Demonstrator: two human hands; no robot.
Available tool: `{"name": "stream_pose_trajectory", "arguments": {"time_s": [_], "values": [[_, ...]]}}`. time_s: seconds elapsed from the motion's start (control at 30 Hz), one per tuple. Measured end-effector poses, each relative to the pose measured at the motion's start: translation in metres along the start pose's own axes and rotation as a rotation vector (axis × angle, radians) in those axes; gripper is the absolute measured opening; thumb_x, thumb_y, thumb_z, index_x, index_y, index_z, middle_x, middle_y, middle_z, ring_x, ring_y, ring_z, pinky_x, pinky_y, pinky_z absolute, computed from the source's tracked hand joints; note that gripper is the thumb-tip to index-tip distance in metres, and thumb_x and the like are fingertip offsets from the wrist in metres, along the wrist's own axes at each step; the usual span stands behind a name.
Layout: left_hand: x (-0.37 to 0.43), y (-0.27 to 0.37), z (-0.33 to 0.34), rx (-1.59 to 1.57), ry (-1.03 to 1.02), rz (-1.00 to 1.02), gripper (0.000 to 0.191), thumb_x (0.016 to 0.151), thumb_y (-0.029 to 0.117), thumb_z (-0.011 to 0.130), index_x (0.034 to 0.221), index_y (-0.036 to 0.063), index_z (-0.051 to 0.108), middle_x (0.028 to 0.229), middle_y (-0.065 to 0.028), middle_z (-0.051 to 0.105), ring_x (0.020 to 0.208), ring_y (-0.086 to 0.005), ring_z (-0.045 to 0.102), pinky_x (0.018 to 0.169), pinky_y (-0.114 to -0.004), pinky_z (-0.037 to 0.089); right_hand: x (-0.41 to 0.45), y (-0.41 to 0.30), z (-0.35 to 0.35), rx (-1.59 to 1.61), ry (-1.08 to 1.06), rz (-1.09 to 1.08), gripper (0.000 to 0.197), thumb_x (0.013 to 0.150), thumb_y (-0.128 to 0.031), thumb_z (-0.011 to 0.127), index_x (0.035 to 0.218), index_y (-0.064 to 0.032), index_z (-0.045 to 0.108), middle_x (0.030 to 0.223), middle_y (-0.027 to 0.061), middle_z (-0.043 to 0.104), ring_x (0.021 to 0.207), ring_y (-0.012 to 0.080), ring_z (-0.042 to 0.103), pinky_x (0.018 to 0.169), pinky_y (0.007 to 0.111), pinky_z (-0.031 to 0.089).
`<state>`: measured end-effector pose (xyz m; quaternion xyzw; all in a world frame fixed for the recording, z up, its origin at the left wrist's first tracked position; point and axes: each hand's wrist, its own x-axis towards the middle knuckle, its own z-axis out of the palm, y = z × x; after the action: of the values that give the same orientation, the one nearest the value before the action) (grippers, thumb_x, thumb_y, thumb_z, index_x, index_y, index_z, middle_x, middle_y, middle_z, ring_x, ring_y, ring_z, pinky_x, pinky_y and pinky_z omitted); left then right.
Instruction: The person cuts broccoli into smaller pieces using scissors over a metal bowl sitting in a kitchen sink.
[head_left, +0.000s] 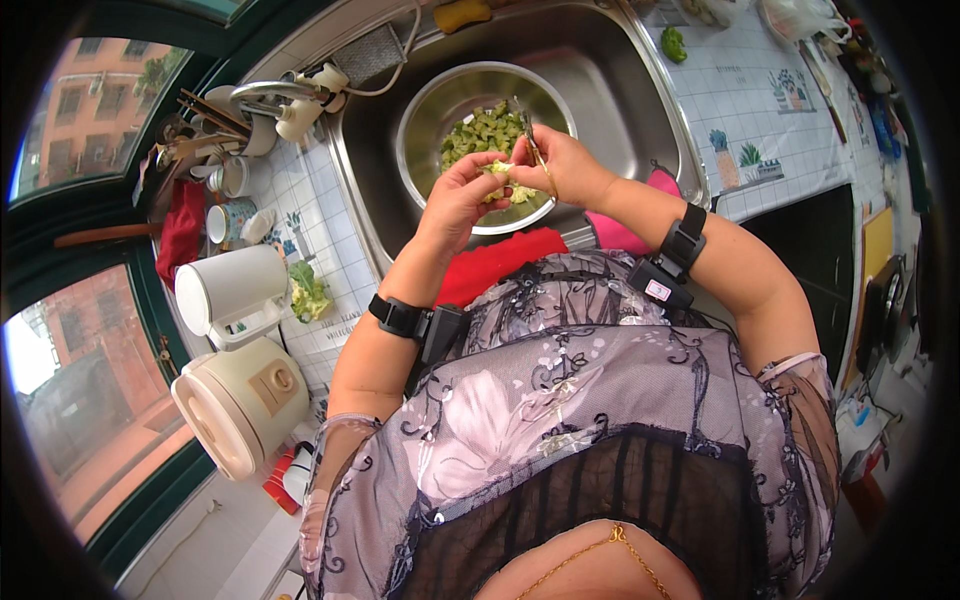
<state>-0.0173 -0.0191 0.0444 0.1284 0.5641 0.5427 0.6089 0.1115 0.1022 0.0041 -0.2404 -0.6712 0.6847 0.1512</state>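
Observation:
A round metal basin (420, 180) stands in the stainless steel sink, holding many small green-and-white cauliflower pieces (480, 135). Over the basin's near part, my left hand (457, 199) pinches a pale cauliflower floret (496, 169) between thumb and fingers. My right hand (566, 169) is close beside it, its thumb near the floret. Scissors (531, 133) with a gold-coloured handle hang on the right hand's fingers, their blades pointing away from me. Whether the right fingertips also grip the floret is hard to tell.
A faucet (285, 94) reaches in from the sink's left. A leafy cauliflower piece (307, 292), a white kettle (232, 289) and a rice cooker (244, 401) stand on the left counter. A green pepper (673, 45) lies on the right counter. Red cloth (495, 262) lies along the sink's near edge.

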Motion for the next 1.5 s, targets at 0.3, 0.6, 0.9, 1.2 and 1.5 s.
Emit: {"name": "stream_pose_trajectory", "arguments": {"time_s": [0.3,0.6,0.9,1.2,1.5], "values": [[0.003,-0.007,-0.006,-0.119,-0.038,-0.039,0.015,0.081,0.006,0.056,0.095,0.0050,0.054,0.090,-0.0051,0.059,0.077,-0.0158,0.060,0.071,-0.028,0.050,0.001,-0.001,0.002,0.124,-0.013,0.122,0.025,0.069,-0.018,0.070,0.080,-0.0028,0.053,0.075,0.0053,0.058,0.066,0.0108,0.052,0.063,0.026,0.044],[0.022,-0.012,-0.014,-0.063,0.159,0.068,0.012,0.082,0.002,0.054,0.092,0.0041,0.048,0.090,-0.0081,0.057,0.078,-0.0188,0.060,0.071,-0.029,0.053,0.019,0.012,-0.002,-0.062,0.153,0.201,0.024,0.067,-0.017,0.065,0.082,-0.0018,0.054,0.073,0.0064,0.059,0.065,0.0142,0.055,0.061,0.027,0.045],[0.059,-0.024,-0.070,-0.245,0.301,0.043,0.044,0.086,0.002,0.049,0.128,-0.0019,0.034,0.116,-0.0149,0.044,0.108,-0.0306,0.051,0.091,-0.036,0.046,0.037,0.017,-0.021,0.101,0.166,0.194,0.024,0.070,-0.018,0.063,0.084,-0.0012,0.054,0.080,0.0066,0.057,0.069,0.0126,0.053,0.065,0.025,0.044],[0.114,-0.110,-0.126,0.700,0.040,-0.279,0.029,0.077,0.005,0.055,0.106,0.0023,0.061,0.091,-0.0058,0.063,0.080,-0.0132,0.057,0.072,-0.026,0.045,-0.003,0.030,-0.023,-0.016,0.209,0.353,0.022,0.072,-0.019,0.064,0.081,-0.0024,0.053,0.071,0.0033,0.055,0.066,0.0101,0.051,0.063,0.025,0.042],[0.150,-0.143,-0.094,1.226,-0.173,-0.038,0.045,0.076,0.004,0.049,0.120,0.0117,0.052,0.107,-0.0164,0.057,0.095,-0.0335,0.055,0.080,-0.035,0.045,-0.028,0.023,-0.018,0.046,0.232,0.540,0.024,0.074,-0.021,0.065,0.082,-0.0020,0.052,0.072,0.0025,0.055,0.067,0.0085,0.050,0.062,0.023,0.042]]}}
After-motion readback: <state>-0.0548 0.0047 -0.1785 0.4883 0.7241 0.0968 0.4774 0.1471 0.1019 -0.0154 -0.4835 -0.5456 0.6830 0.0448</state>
